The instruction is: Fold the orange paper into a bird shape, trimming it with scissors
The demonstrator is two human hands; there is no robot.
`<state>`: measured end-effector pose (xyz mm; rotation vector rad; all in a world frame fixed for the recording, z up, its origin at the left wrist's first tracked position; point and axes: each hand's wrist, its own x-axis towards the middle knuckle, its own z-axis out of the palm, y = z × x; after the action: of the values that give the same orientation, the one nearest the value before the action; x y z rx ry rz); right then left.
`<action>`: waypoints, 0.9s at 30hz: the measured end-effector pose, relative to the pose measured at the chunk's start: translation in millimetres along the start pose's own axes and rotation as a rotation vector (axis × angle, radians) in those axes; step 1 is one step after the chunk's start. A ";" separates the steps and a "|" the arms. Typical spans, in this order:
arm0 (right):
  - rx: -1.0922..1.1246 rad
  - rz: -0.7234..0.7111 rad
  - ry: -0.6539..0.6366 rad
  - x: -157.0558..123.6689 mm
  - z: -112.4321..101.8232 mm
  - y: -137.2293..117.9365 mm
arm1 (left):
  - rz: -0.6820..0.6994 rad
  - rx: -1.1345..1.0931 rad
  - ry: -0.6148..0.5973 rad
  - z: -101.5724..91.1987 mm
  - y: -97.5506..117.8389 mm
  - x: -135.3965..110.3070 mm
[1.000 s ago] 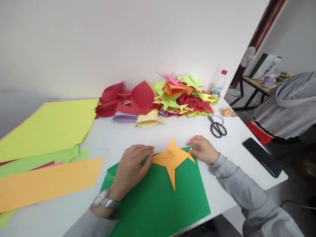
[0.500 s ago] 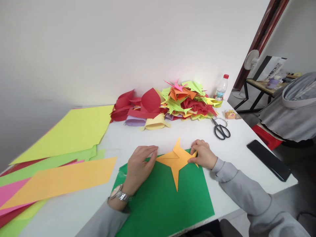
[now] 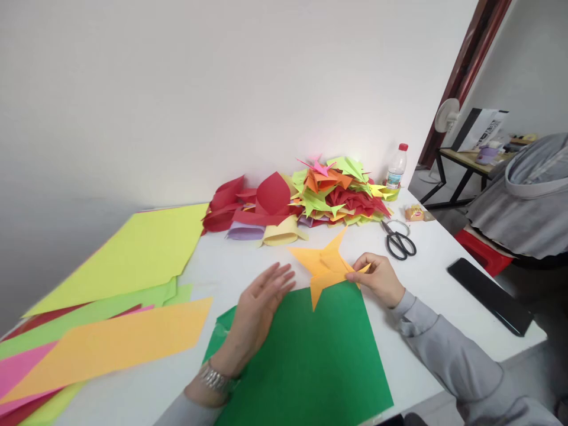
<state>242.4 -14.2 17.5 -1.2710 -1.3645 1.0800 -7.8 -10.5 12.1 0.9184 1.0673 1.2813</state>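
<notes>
Folded orange paper star (image 3: 323, 264) is pinched at one point by right hand (image 3: 377, 278) | left hand (image 3: 261, 296) is spread open, empty, above green paper sheet (image 3: 310, 361) | folding appears complete, piling remains

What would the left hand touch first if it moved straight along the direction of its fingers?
Probably the folded orange paper star: the left hand is open, fingers pointing up-right toward the star's near point. The right hand pinches the star's other side. Depth is unclear.
</notes>
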 end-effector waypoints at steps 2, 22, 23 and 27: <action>0.149 0.050 -0.025 -1.0 3.9 0.4 | -0.088 -0.034 -0.136 17.3 6.2 -7.0; 0.053 0.193 -0.307 -15.2 11.9 -8.2 | -0.303 0.116 -0.469 40.2 -3.6 -23.3; -0.001 0.164 -0.272 -16.0 12.7 -7.1 | -0.291 0.133 -0.465 40.2 -3.7 -23.1; -0.304 -0.052 -0.132 -19.7 13.2 -4.1 | -0.250 0.208 -0.438 39.5 -6.9 -22.7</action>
<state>229.0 -34.2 18.0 -1.3916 -1.7021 0.9593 32.5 -31.9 18.6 1.1209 0.9396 0.7266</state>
